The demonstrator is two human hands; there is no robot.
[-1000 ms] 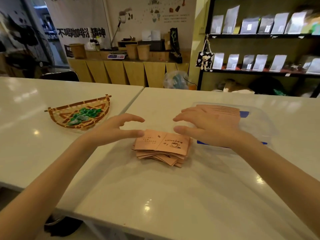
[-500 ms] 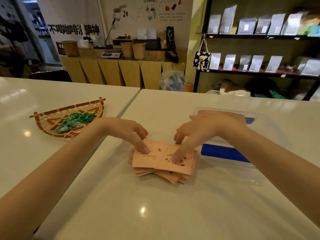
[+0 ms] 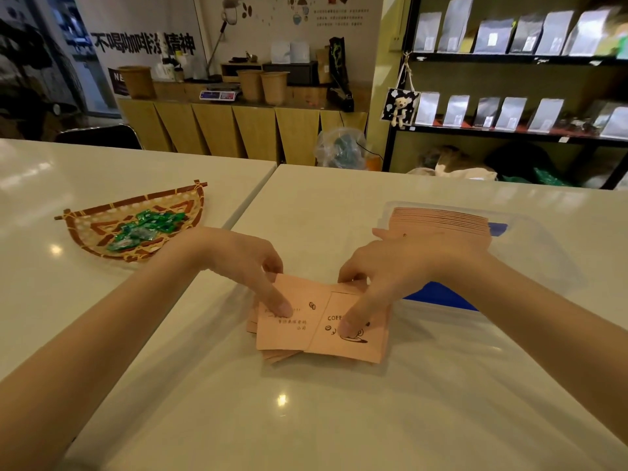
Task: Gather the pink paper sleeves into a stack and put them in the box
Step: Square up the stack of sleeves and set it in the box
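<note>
Both hands press a loose pile of pink printed paper sleeves flat on the white bench, gripping nothing. The left hand and right hand bracket its long side-to-side axis. The clear plastic box lies just right, nearer the right hand.

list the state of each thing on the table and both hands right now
loose pink sleeves: flat on the table, roughly piled, edges uneven
left hand: fingers pressing on the pile, nothing lifted
right hand: fingers pressing on the pile, nothing lifted
clear box: open, no lid on it
boxed sleeves: neat stack inside the box
woven basket: holds green wrapped candies
</note>
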